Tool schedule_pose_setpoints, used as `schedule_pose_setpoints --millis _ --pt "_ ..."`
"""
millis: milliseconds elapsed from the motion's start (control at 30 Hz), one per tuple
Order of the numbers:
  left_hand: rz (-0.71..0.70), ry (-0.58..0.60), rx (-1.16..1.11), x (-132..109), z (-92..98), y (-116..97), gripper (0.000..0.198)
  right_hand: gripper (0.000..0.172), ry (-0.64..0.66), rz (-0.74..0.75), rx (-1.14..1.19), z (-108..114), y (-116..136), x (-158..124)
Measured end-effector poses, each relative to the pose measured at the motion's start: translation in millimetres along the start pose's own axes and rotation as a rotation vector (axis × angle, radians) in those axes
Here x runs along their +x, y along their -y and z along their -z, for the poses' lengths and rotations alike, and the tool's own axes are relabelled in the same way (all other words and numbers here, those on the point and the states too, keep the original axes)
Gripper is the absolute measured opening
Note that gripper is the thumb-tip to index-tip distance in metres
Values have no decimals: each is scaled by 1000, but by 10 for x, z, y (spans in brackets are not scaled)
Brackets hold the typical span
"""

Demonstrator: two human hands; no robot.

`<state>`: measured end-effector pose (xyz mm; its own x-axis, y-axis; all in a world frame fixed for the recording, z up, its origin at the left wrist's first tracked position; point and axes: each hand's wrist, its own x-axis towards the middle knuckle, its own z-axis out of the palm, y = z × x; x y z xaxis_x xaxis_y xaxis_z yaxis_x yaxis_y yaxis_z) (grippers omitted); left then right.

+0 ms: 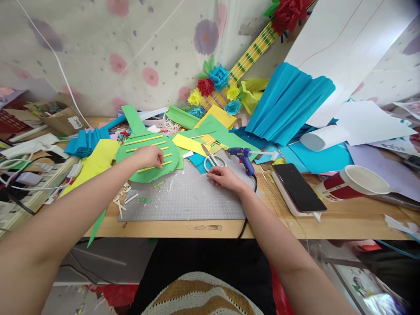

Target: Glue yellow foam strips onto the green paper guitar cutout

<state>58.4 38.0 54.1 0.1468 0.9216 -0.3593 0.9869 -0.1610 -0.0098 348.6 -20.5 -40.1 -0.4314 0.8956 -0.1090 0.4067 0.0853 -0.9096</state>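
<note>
My left hand (150, 156) rests over a green paper guitar shape (147, 174), its fingers bent down beside the yellow strips (146, 139) that lie across the shape. Whether it pinches a strip is too small to tell. My right hand (223, 177) is at the white handles of the scissors (215, 162), fingers curled together near the lower edge of one loop. The scissors lie on the grey cutting mat (193, 201), blades pointing away. Just right of them is a blue glue gun (243, 158).
A black phone (299, 187) and a paper cup (354, 181) stand at the right. Power strips (39, 183) with cables lie at the left. Behind are blue crepe paper (288, 105) and a yellow paper guitar (251, 59) with flowers. Paper scraps lie on the mat.
</note>
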Motion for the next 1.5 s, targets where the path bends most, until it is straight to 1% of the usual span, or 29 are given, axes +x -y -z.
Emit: schedule_pose_setpoints --millis 167,300,467,600,700,867,933,1067,1200,1500 --pt "31 10 -12 35 -4 38 35 27 6 4 -2 0 5 -9" --pt "5 1 -30 50 -12 82 41 26 5 -6 2 -1 29 -15" --pt "-51 7 -35 -12 30 89 28 25 13 -16 10 -4 64 -30" --pt "-43 43 -1 -52 57 37 22 24 5 -18 7 -4 70 -39" --pt "-40 57 43 -53 57 -4 20 25 8 -17 11 -2 69 -40" --pt "-14 -9 102 -44 55 -9 20 25 10 -25 17 1 68 -32" --pt "11 -23 98 -60 61 -13 22 24 6 -23 15 0 64 -26" --pt "78 -13 89 -116 76 -64 25 23 -1 -25 1 -3 65 -20" --pt "106 -14 74 -146 88 -110 23 22 0 -45 3 -4 74 -21" --pt "80 -50 68 -143 89 -92 21 21 -2 -54 7 -6 66 -15"
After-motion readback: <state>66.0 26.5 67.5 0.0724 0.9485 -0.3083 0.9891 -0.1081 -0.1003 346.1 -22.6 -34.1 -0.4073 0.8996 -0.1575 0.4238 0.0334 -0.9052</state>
